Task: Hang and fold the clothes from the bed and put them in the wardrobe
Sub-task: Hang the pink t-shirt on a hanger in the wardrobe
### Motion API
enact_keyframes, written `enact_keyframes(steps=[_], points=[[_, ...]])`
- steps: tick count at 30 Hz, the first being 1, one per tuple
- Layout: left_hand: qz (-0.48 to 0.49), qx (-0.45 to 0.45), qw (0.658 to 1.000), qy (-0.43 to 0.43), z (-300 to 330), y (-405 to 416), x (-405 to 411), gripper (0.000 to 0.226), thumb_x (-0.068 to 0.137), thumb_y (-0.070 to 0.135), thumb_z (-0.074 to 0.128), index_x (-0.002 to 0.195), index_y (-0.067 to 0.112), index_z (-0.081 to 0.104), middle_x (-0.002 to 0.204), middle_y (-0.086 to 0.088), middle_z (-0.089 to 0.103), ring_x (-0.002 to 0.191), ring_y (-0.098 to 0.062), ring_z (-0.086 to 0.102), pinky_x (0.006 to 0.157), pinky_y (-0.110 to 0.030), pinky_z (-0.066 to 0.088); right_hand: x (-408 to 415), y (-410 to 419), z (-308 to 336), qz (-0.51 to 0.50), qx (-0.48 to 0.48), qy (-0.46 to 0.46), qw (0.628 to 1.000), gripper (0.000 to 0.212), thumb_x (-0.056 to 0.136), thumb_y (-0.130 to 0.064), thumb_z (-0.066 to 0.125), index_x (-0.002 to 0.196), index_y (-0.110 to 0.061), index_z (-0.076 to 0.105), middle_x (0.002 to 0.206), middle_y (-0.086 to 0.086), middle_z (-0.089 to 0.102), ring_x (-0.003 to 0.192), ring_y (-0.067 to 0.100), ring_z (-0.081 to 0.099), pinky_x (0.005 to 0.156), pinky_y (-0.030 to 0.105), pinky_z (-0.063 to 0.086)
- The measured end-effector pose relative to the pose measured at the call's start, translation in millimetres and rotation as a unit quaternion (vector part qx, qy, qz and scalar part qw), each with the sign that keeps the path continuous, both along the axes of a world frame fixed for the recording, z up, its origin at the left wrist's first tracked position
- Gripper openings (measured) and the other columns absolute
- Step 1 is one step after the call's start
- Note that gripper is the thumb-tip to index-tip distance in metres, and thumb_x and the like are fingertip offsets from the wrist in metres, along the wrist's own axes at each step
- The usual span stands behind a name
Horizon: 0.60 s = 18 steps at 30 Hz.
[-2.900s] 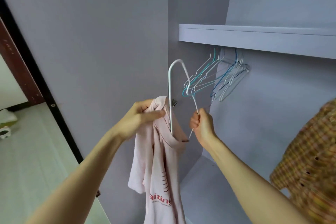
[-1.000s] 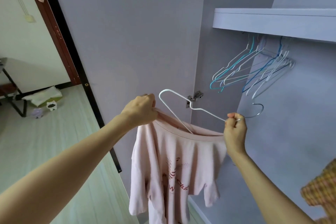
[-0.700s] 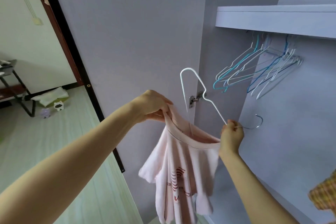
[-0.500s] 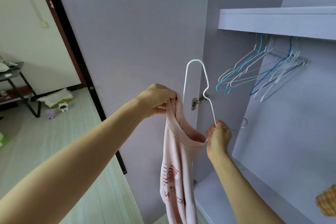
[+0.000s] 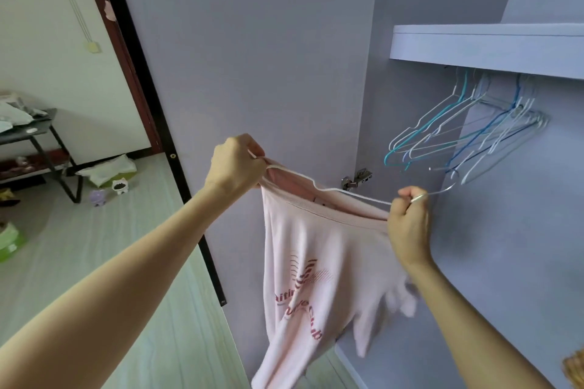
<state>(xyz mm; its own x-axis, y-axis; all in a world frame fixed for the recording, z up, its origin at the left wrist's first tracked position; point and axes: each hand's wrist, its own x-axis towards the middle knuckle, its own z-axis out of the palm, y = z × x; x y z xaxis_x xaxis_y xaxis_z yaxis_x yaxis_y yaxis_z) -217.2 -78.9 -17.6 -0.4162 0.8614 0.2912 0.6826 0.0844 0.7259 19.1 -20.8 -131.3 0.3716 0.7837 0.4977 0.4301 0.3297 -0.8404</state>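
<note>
Gripped: pink T-shirt (image 5: 316, 262) collar and white wire hanger (image 5: 335, 189) end in left hand (image 5: 235, 167); hanger neck in right hand (image 5: 409, 221), before open wardrobe (image 5: 505, 230).

Single head-worn view, wide-angle. Looks forward and slightly down from just in front of the open wardrobe (image 5: 521, 230), close in. Wardrobe shelf (image 5: 486, 47) sits upper right, the wardrobe door (image 5: 252, 73) centre; the floor (image 5: 94, 246) and doorway fall left of the wardrobe.
</note>
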Motion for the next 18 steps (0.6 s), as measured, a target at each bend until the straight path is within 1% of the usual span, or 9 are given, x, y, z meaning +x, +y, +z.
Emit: enact_keyframes(steps=[2, 4, 6, 8, 10, 11, 14, 16, 18], points=[[0.019, -0.024, 0.997, 0.067, -7.9, -3.5, -0.6, 0.02, 0.073, 0.004, 0.047, 0.08, 0.018, 0.059, 0.069, -0.007, 0.066, 0.074, -0.026, 0.065, 0.068, -0.036, 0.055, 0.9, 2.9, 7.3, -0.012, -0.001, -0.017, 1.0, 0.019, 0.087, 0.008, 0.04, 0.102, 0.011, 0.052, 0.086, 0.025, 0.056, 0.082, 0.04, 0.055, 0.07, 0.036, 0.031], [0.018, -0.051, 0.994, 0.094, -14.5, -4.7, 1.9, 0.02, 0.072, 0.004, 0.045, 0.082, 0.017, 0.058, 0.07, -0.007, 0.066, 0.079, -0.027, 0.063, 0.071, -0.038, 0.054, 4.6, 6.8, 14.3, -0.018, -0.011, -0.03, 0.999, 0.021, 0.087, 0.007, 0.039, 0.104, 0.01, 0.051, 0.091, 0.028, 0.057, 0.086, 0.04, 0.055, 0.072, 0.036, 0.032], [0.0, -0.074, 0.994, 0.085, -19.3, -5.8, 1.9, 0.019, 0.073, 0.004, 0.045, 0.079, 0.017, 0.056, 0.062, -0.005, 0.066, 0.076, -0.025, 0.063, 0.074, -0.039, 0.055, 10.0, 9.2, 18.2, -0.018, -0.019, -0.047, 0.999, 0.022, 0.087, 0.007, 0.038, 0.105, 0.009, 0.051, 0.095, 0.031, 0.058, 0.088, 0.042, 0.055, 0.072, 0.036, 0.032], [-0.018, -0.092, 0.994, 0.055, -24.2, -7.4, 0.7, 0.019, 0.072, 0.002, 0.044, 0.075, 0.018, 0.054, 0.054, -0.003, 0.065, 0.07, -0.023, 0.065, 0.075, -0.04, 0.055, 15.5, 8.9, 18.7, -0.012, -0.029, -0.089, 0.996, 0.021, 0.088, 0.006, 0.038, 0.105, 0.009, 0.05, 0.095, 0.032, 0.059, 0.088, 0.044, 0.055, 0.068, 0.036, 0.029], [-0.016, -0.093, 0.994, 0.045, -29.1, -8.4, 0.5, 0.019, 0.069, 0.002, 0.043, 0.075, 0.017, 0.054, 0.058, -0.005, 0.065, 0.07, -0.026, 0.064, 0.074, -0.04, 0.055, 17.6, 4.3, 16.0, 0.005, -0.042, -0.17, 0.985, 0.02, 0.088, 0.004, 0.04, 0.105, 0.006, 0.05, 0.092, 0.033, 0.06, 0.087, 0.046, 0.055, 0.064, 0.035, 0.025], [-0.012, -0.091, 0.995, 0.05, -31.6, -8.8, 2.0, 0.018, 0.069, 0.004, 0.043, 0.077, 0.016, 0.054, 0.062, -0.005, 0.065, 0.072, -0.027, 0.064, 0.073, -0.04, 0.055, 17.0, 1.5, 14.4, 0.018, -0.042, -0.213, 0.976, 0.019, 0.088, 0.004, 0.042, 0.104, 0.006, 0.052, 0.09, 0.033, 0.061, 0.087, 0.047, 0.055, 0.064, 0.037, 0.025], [-0.032, -0.091, 0.992, 0.08, -36.3, -9.9, 12.4, 0.012, 0.073, 0.01, 0.046, 0.078, 0.018, 0.053, 0.075, -0.004, 0.062, 0.078, -0.027, 0.058, 0.066, -0.034, 0.049, 12.0, -2.2, 19.3, 0.057, -0.032, -0.303, 0.951, 0.02, 0.089, 0.001, 0.043, 0.105, 0.003, 0.055, 0.088, 0.03, 0.063, 0.087, 0.045, 0.058, 0.069, 0.039, 0.035], [-0.079, -0.094, 0.991, 0.058, -39.6, -9.4, 20.8, 0.012, 0.074, 0.01, 0.048, 0.074, 0.021, 0.053, 0.073, -0.003, 0.061, 0.071, -0.023, 0.058, 0.066, -0.033, 0.05, 9.5, 0.2, 26.6, 0.097, -0.049, -0.338, 0.935, 0.022, 0.094, -0.006, 0.038, 0.108, -0.002, 0.054, 0.09, 0.024, 0.064, 0.088, 0.043, 0.058, 0.066, 0.035, 0.03], [-0.134, -0.104, 0.985, 0.016, -43.4, -8.6, 25.2, 0.011, 0.078, 0.009, 0.052, 0.078, 0.02, 0.056, 0.063, 0.001, 0.059, 0.056, -0.015, 0.055, 0.059, -0.024, 0.049, 10.4, 1.7, 33.1, 0.139, -0.067, -0.351, 0.923, 0.024, 0.097, -0.009, 0.034, 0.11, -0.003, 0.053, 0.095, 0.019, 0.063, 0.092, 0.039, 0.058, 0.065, 0.029, 0.024]])
